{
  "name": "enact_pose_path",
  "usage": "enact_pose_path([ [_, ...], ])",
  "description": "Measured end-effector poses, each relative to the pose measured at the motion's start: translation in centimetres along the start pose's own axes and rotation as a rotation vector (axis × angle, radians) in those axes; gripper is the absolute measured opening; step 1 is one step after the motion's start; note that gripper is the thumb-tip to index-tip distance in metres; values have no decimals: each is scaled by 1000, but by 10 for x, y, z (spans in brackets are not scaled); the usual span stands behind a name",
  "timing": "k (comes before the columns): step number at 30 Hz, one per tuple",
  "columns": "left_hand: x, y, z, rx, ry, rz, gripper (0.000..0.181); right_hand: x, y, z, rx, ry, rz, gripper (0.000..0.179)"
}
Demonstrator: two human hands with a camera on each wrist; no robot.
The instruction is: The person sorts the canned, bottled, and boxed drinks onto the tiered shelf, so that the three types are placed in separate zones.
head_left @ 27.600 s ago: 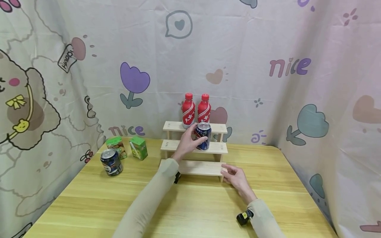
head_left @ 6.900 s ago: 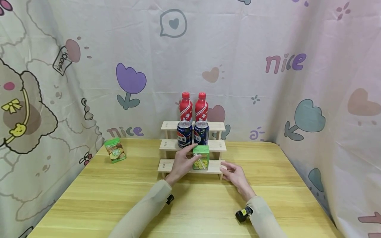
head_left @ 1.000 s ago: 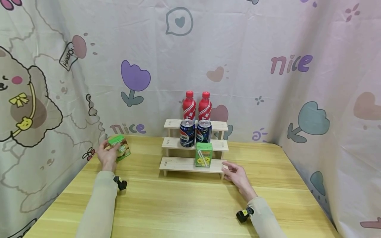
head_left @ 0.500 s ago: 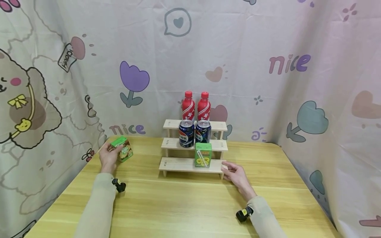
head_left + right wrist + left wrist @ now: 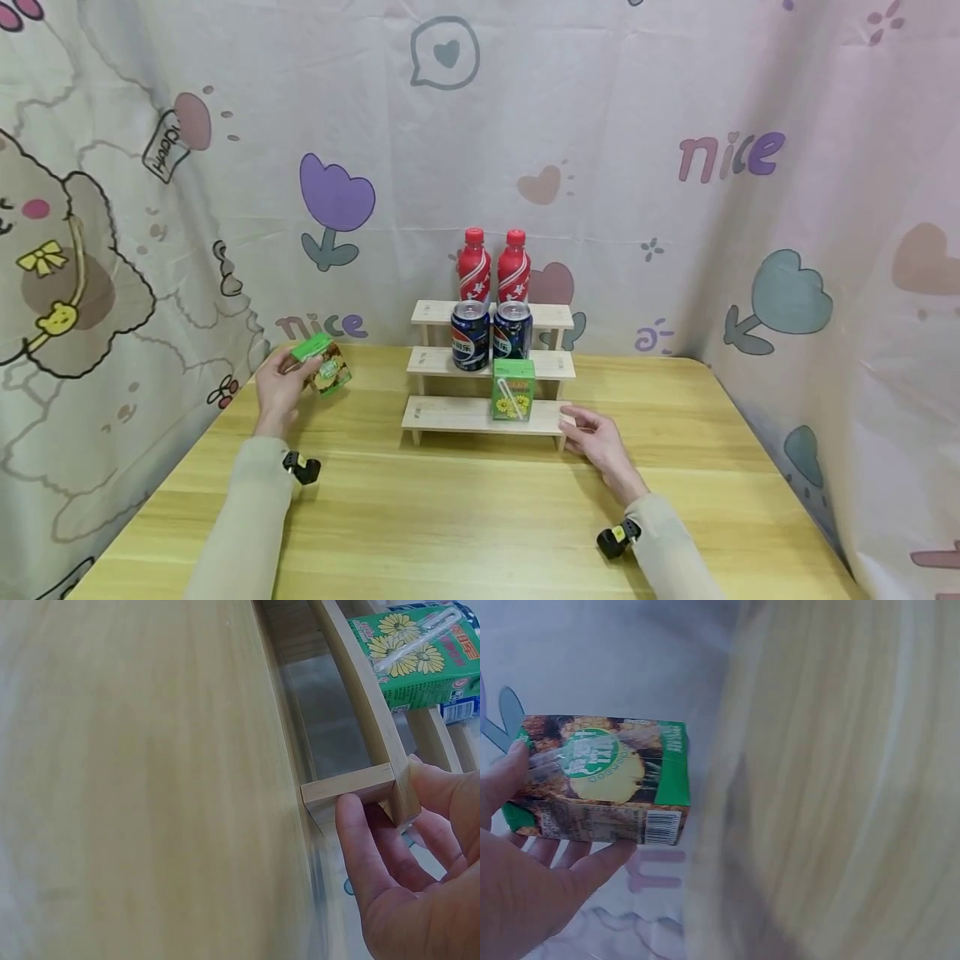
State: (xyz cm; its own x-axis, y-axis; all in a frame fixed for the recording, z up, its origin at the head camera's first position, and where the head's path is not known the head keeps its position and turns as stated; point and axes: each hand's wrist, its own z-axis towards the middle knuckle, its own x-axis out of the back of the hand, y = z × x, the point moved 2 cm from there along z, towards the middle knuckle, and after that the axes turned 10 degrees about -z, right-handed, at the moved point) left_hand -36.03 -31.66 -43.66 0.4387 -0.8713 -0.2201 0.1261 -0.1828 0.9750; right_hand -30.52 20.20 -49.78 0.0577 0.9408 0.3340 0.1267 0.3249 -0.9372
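Observation:
My left hand (image 5: 281, 384) grips a green and brown drink carton (image 5: 326, 364) at the far left of the table. The carton is tilted and looks raised off the wood; in the left wrist view, thumb and fingers hold one end of the carton (image 5: 600, 765). My right hand (image 5: 602, 447) holds the right end of the lowest step of a three-step wooden shelf (image 5: 450, 415). Thumb and fingers pinch that corner in the right wrist view. A green drink carton with yellow flowers (image 5: 513, 392) stands on the bottom step, right of its middle.
Two dark blue cola cans (image 5: 470, 337) stand side by side on the middle step. Behind them, two red bottles (image 5: 474, 268) occupy the top step. A printed curtain (image 5: 615, 167) hangs around the back and sides of the wooden table (image 5: 450, 525).
The flowered carton has been let go on the bottom step. Over the last second, my left hand has lifted the brown and green carton slightly rightward. My right hand keeps its place.

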Motion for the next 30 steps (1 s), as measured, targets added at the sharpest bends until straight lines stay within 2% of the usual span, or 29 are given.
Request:
enact_pose_path([
  [5,-10,9,-10,1,-99,22,60,0,-1,1,-2,-7,2,44],
  [9,-18,15,-17,-16,-194,49,57,1,-2,0,-4,-5,0,44],
  [12,-22,19,-21,-23,-250,29,56,1,-1,1,-3,-2,-1,43],
  [18,-29,24,-27,-21,-296,5,57,0,-1,1,-1,0,3,43],
  [25,-38,31,-37,-46,-356,114,53,-1,0,0,-4,-5,-3,43],
  [30,-46,34,-44,-84,-428,128,55,0,-1,-1,-5,6,-8,43],
])
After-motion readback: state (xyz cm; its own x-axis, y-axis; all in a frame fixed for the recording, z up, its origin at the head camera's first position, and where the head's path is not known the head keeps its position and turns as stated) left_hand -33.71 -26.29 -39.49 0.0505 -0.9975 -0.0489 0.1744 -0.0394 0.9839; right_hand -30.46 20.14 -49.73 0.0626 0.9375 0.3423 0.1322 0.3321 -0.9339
